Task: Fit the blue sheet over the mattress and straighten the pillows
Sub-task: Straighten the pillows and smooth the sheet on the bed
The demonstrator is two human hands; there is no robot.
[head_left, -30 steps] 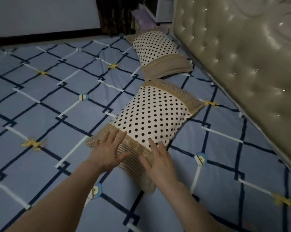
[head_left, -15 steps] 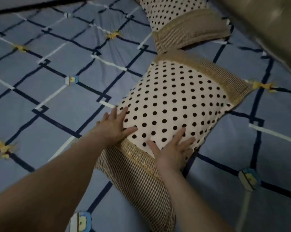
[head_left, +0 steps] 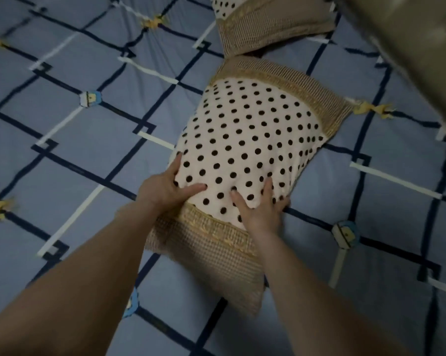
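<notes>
The blue sheet (head_left: 70, 140), crossed by dark and white lines, is spread flat over the mattress. A cream pillow with black dots and tan checked ends (head_left: 250, 140) lies on it at an angle. My left hand (head_left: 169, 187) grips the pillow's left edge near its lower end, thumb on top. My right hand (head_left: 261, 209) presses on the dotted face by the lower right edge, its fingers curling over the side. A second pillow of the same kind (head_left: 268, 19) lies beyond, end to end with the first, cut off by the top of the view.
A padded tan headboard (head_left: 419, 47) runs along the upper right, close to the pillows' right side. The sheet carries small printed cartoon patches and yellow motifs.
My hands slid from the checked end up onto the dotted part and now grip the pillow's sides. The camera has moved closer and tilted down.
</notes>
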